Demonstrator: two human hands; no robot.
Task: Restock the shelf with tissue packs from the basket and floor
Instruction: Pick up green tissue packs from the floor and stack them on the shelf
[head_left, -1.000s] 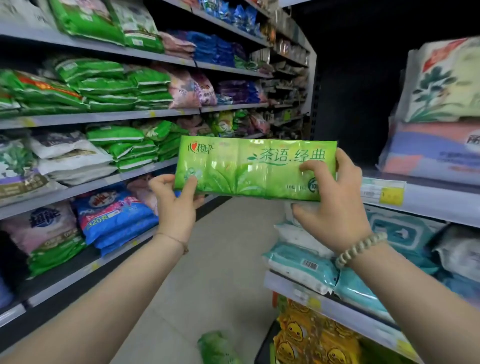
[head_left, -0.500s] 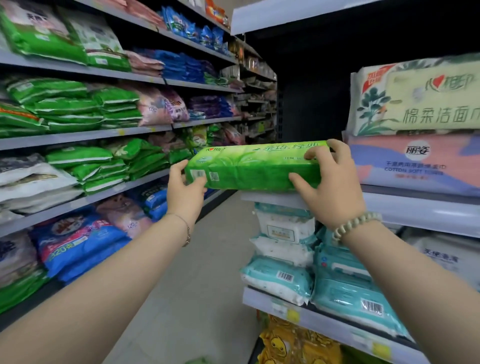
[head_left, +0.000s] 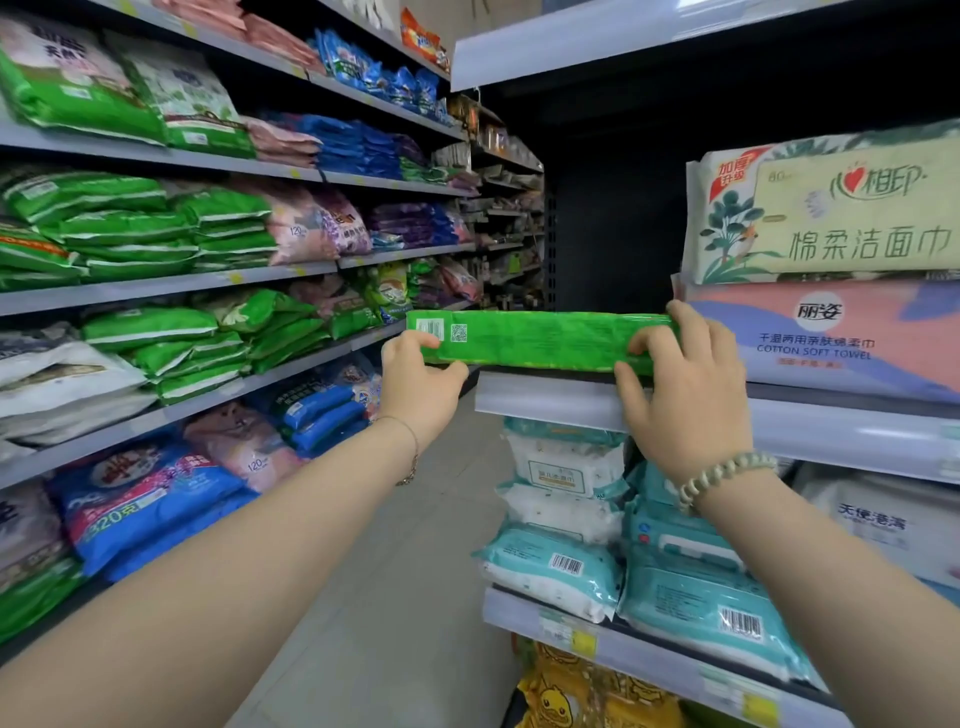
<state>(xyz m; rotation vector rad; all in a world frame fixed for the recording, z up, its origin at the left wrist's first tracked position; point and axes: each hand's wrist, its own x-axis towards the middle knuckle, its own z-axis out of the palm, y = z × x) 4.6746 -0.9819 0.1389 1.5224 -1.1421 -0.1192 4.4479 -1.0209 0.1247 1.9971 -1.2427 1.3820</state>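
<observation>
A long green tissue pack lies flat at the front of the right-hand shelf, its barcode end sticking out past the shelf's left end. My left hand grips that left end, thumb under it. My right hand holds the right end, fingers curled over the top, next to a pink cotton towel pack. The basket and any packs on the floor are out of view.
A cream face-towel pack is stacked on the pink one. Teal wipes packs fill the shelf below. Across the aisle, left-hand shelves hold green, blue and pink bags. The grey floor runs between.
The green pack has turned from upright facing me to flat, risen and moved right onto the front of the shelf. Both hands kept their hold on its ends.
</observation>
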